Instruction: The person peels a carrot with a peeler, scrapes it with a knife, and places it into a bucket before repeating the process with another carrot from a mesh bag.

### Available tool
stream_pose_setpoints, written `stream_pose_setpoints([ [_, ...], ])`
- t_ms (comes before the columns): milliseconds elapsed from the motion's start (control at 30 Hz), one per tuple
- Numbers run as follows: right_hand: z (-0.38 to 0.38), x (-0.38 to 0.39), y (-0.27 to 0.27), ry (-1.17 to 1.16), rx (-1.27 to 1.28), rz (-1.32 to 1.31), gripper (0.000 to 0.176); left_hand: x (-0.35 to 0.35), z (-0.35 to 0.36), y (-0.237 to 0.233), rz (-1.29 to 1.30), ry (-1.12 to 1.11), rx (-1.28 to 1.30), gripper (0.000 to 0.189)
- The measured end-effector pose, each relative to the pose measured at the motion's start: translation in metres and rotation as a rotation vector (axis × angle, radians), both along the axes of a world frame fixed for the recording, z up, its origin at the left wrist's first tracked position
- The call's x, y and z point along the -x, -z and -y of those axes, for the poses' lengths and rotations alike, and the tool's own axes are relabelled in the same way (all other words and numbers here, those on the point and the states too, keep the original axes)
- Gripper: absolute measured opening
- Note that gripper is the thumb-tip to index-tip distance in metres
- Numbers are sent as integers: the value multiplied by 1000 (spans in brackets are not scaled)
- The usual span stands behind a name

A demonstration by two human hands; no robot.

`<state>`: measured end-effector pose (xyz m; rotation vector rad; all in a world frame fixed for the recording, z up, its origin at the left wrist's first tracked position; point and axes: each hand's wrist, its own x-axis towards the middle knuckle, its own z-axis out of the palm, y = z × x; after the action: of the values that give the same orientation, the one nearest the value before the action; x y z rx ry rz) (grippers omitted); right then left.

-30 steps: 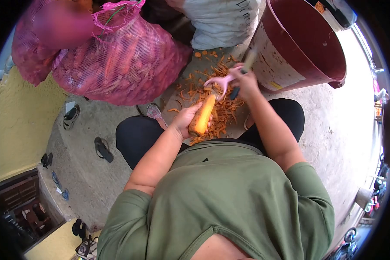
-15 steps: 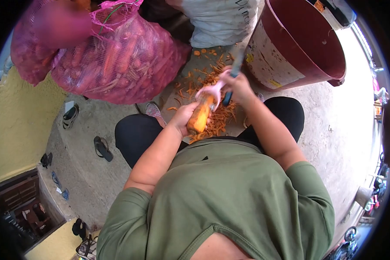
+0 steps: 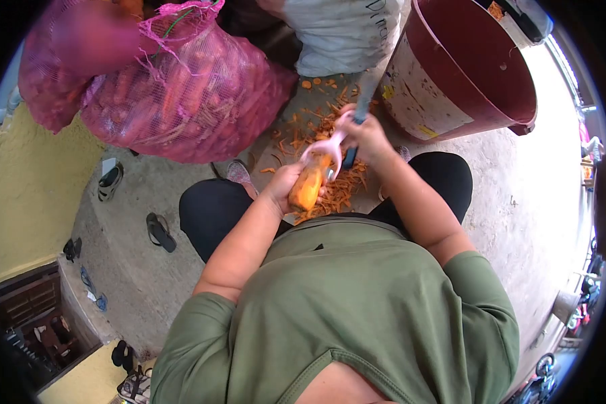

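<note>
An orange carrot [image 3: 306, 191], partly peeled, is gripped in my left hand [image 3: 286, 186] above the floor between my knees. My right hand [image 3: 368, 137] is closed round a pink peeler [image 3: 325, 147], whose forked head lies over the carrot's far end. A knife [image 3: 365, 97] with a dark handle is also in my right hand, its blurred blade pointing away from me. Orange peelings [image 3: 343, 192] are scattered on the concrete beneath both hands.
Pink mesh sacks of carrots [image 3: 175, 101] stand at the upper left. A white sack [image 3: 340, 34] is at the top, beside a large dark red bucket [image 3: 478, 60]. Sandals [image 3: 160, 232] lie on the floor to the left, near a yellow wall [image 3: 34, 188].
The peeler and my right hand have shifted slightly left. The carrot is tilted a little differently in my left hand, which stays in nearly the same place.
</note>
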<state>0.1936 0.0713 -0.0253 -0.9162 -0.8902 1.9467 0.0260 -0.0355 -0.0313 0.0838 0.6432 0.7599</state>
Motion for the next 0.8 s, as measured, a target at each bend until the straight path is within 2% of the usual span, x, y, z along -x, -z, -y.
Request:
stream_pose_setpoints([
  [100, -44, -38, 40, 291, -83, 135, 24, 1, 2, -1, 94, 56, 6, 40],
  [167, -45, -46, 40, 233, 7, -7, 22, 2, 0, -10, 123, 34, 16, 39],
  [233, -25, -27, 18, 205, 87, -80, 21, 3, -2, -14, 154, 3, 37, 40],
  [300, -15, -19, 18, 64, 72, -98, 22, 2, -1, -8, 153, 30, -5, 39],
  [367, -33, -35, 42, 242, 74, -73, 21, 1, 1, -5, 180, 79, -54, 38],
  [400, -38, -42, 37, 331, 14, 69, 21, 1, -1, -8, 184, 71, -58, 38],
  [500, -34, -39, 23, 219, 81, -256, 20, 1, -1, -15, 211, 28, -56, 37],
  [567, -18, -25, 13, 94, 83, -175, 20, 2, -4, -13, 248, -5, -55, 37],
  [600, -17, -24, 20, 124, 127, -200, 22, 1, -4, -12, 256, 11, -73, 38],
  [700, -40, -47, 44, 339, 63, -1, 23, 2, -3, -11, 264, 16, -107, 38],
  [767, -47, -50, 53, 293, 45, -83, 23, 1, -3, -15, 249, -45, -98, 38],
  [800, -38, -37, 27, 246, 49, -81, 23, 0, -3, -18, 241, -117, -53, 39],
])
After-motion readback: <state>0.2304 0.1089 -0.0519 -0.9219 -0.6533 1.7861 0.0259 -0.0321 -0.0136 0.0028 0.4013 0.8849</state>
